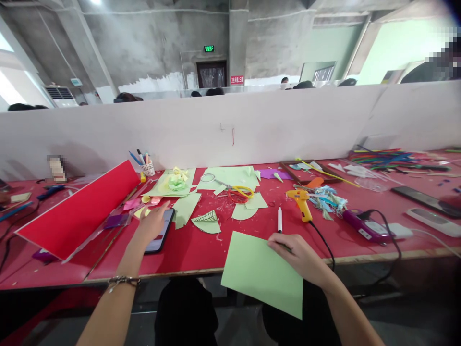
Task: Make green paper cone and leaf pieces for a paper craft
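In front of me on the red table, my left hand [153,223] hovers at or rests on the edge of a smartphone [164,230], palm down with its fingers stretched out. My right hand [297,252] is closed around a white pen [280,220] that points upward. A pale green sheet of paper [262,274] lies under that same hand, tilted over the table's front edge toward my lap. Between the hands is a green paper piece with a cone drawn over in a black grid [207,218]. Cut green paper pieces [245,211] lie beyond it.
A yellow glue gun [300,202] with a black cord lies right of centre. Yellow-handled scissors [241,192] rest near the middle. A red board [82,211] leans at left. A purple device [367,226] with a cable sits at right. A white partition [230,125] stands behind.
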{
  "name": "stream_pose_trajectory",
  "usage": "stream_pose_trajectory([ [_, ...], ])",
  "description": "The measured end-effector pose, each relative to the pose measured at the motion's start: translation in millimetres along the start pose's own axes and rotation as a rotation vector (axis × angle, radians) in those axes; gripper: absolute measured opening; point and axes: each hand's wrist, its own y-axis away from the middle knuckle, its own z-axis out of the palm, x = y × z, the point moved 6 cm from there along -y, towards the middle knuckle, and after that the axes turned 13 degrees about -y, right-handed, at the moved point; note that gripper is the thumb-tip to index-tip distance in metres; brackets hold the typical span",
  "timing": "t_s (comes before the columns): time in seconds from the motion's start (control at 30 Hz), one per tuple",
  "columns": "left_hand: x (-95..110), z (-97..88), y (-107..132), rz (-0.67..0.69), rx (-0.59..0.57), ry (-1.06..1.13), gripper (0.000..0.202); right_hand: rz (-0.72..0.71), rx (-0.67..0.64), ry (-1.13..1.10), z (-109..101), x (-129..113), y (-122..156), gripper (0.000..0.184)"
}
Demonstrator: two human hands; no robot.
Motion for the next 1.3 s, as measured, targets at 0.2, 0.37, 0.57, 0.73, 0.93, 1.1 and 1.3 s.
stream_pose_trajectory([
  [0.2, 123.4, -67.0, 72.8, 0.434, 0.117, 0.417, 0.035, -0.065, -0.102, -0.002, 21.1, -15.2, -12.7, 0.028],
  [0.37, 151.0, -59.2, 104.2, 0.350, 0.016, 0.450, 0.029, -0.180, -0.114, 0.100, 27.0, -27.1, -19.5, 0.027],
  [0.57, 150.6, -48.4, 109.4, 0.342, 0.043, 0.367, 0.032, -0.407, -0.004, 0.388, 44.0, -53.3, -16.5, 0.017],
  [0.73, 162.1, -48.1, 116.8, 0.359, 0.089, 0.443, 0.040, -0.462, 0.023, 0.344, 68.0, -59.7, -17.0, 0.016],
  [0.93, 141.8, -47.7, 120.1, 0.267, 0.018, 0.632, 0.041, -0.431, 0.050, 0.350, 50.9, -39.2, -14.9, 0.014],
  [1.1, 108.4, -53.0, 115.8, 0.196, 0.039, 0.622, 0.039, -0.325, 0.114, 0.452, 17.7, -14.5, -10.8, 0.015],
  [1.3, 127.8, -63.4, 112.0, 0.312, 0.050, 0.552, 0.040, -0.333, 0.173, 0.181, 23.2, -46.0, -7.7, 0.016],
])
